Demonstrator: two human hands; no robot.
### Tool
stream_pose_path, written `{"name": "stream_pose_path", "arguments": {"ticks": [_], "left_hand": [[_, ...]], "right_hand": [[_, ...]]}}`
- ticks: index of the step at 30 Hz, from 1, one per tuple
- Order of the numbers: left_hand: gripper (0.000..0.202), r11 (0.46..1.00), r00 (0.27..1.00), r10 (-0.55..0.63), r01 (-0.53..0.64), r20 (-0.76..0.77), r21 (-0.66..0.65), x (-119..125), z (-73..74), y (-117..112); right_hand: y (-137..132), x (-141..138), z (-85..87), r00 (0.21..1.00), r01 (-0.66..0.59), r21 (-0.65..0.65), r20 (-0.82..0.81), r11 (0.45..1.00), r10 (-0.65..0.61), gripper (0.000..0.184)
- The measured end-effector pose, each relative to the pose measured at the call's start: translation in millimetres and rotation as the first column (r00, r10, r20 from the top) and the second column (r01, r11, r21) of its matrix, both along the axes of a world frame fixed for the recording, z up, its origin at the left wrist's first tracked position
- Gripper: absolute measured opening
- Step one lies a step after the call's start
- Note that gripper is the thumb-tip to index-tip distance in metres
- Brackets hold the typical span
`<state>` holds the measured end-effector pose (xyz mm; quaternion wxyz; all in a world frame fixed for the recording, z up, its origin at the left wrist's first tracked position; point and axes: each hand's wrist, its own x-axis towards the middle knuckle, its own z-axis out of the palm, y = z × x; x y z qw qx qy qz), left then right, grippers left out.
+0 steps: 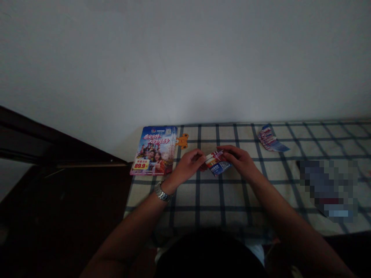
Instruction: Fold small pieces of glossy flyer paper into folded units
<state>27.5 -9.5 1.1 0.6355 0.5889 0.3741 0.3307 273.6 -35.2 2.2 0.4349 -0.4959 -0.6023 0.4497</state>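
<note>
both hands met over a checked cloth (232,200) that covered the surface in front of the person. between them was a small leaflet (218,163), printed in red, white and blue with a square code on its lower part. it was held just above the cloth, near the middle of the view, tilted down to the right.

the left hand (189,165) pinched the leaflet's left edge, its fingers curled in and pressed together, thumb on top. the right hand (239,160) gripped the right edge from above, fingers bent over the paper and close together; the dim light hid where its thumb sat. a metal wristwatch (162,192) was on the left wrist.

beyond the left hand, at the cloth's far left corner by the wall (185,58), lay a stack of flyers (155,154), mostly blue with a yellow price tag reading 89.9. an orange tab (182,141) stuck out from the stack's right side, just beside the left hand's fingertips but apart from them.

well to the right of the right hand, near the wall, a loose pile of leaflets (271,139) in the same colours lay fanned on the cloth. a blurred patch (330,189) on the right of the cloth could not be made out. dark wooden furniture (58,193) stood to the left of the cloth.
</note>
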Motion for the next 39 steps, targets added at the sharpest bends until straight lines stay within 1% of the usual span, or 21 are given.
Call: {"name": "stream_pose_path", "arguments": {"ticks": [3,6,9,11,14,16,18,21,25,28,31,34,36,38,39], "left_hand": [[0.034,0.999,1.0,-0.016,0.016,0.026,0.031,1.1,-0.9,-0.6],[0.034,1.0,0.999,-0.025,0.024,0.042,0.017,2.3,-1.9,-1.1],[0.034,1.0,0.998,0.0,0.0,0.061,0.002,2.9,-3.5,-1.2],[0.034,1.0,0.998,0.026,-0.026,0.065,-0.007,3.0,-4.0,-1.0],[0.034,0.995,0.992,0.097,-0.095,0.076,-0.028,3.2,-4.0,-0.5],[0.034,0.988,0.984,0.151,-0.147,0.091,-0.044,3.4,-3.6,-0.2],[0.033,0.98,0.975,0.193,-0.187,0.106,-0.061,3.6,-3.5,0.0],[0.032,0.969,0.964,0.244,-0.237,0.108,-0.07,4.0,-3.8,-0.1],[0.032,0.963,0.96,0.264,-0.258,0.09,-0.071,5.1,-4.4,-2.0],[0.032,0.965,0.96,0.253,-0.242,0.117,-0.1,6.8,-4.2,-4.5],[0.032,0.971,0.969,0.221,-0.209,0.107,-0.113,8.2,-4.0,-6.2],[0.033,0.987,0.987,0.157,-0.156,0.024,-0.045,7.4,-4.1,-5.9],[0.032,0.991,0.988,0.127,-0.122,-0.091,0.063,5.5,-3.6,-5.1],[0.027,0.969,0.958,0.163,-0.111,-0.236,0.22,3.1,-2.1,-4.2],[0.024,0.94,0.933,0.221,-0.125,-0.286,0.318,2.1,-1.0,-3.9]], "right_hand": [[0.3,1.5,0.0,1.0,-0.006,0.009,0.016,1.0,0.006,0.031],[0.4,0.4,0.7,1.0,-0.005,0.029,0.024,1.0,0.004,0.031],[0.0,-2.2,1.7,1.0,0.009,0.027,0.013,1.0,-0.01,0.034],[-0.1,-3.4,2.0,0.999,0.041,0.035,0.002,0.999,-0.041,0.035],[0.1,-3.3,1.2,0.993,0.114,0.072,-0.02,0.991,-0.113,0.038],[0.0,-2.3,0.4,0.987,0.16,0.1,-0.011,0.982,-0.16,0.039],[-0.7,-1.6,0.3,0.983,0.177,0.129,0.014,0.976,-0.181,0.039],[-2.8,-3.0,1.1,0.988,0.132,0.136,0.062,0.982,-0.141,0.038],[-4.3,-8.2,-0.6,0.995,0.052,0.07,0.085,0.996,-0.058,0.041],[-3.1,-11.4,-4.8,0.997,0.045,0.032,0.054,0.998,-0.047,0.043],[-1.0,-12.0,-8.2,0.998,0.065,0.008,-0.021,0.998,-0.065,0.04],[1.1,-10.0,-10.5,0.994,0.073,0.007,-0.079,0.997,-0.073,0.035],[2.2,-7.9,-12.2,0.994,0.076,0.011,-0.084,0.997,-0.075,0.033],[3.1,-6.1,-13.8,0.995,0.07,0.015,-0.073,0.997,-0.068,0.033],[3.3,-5.5,-14.4,0.996,0.061,0.017,-0.066,0.998,-0.06,0.032]]}}
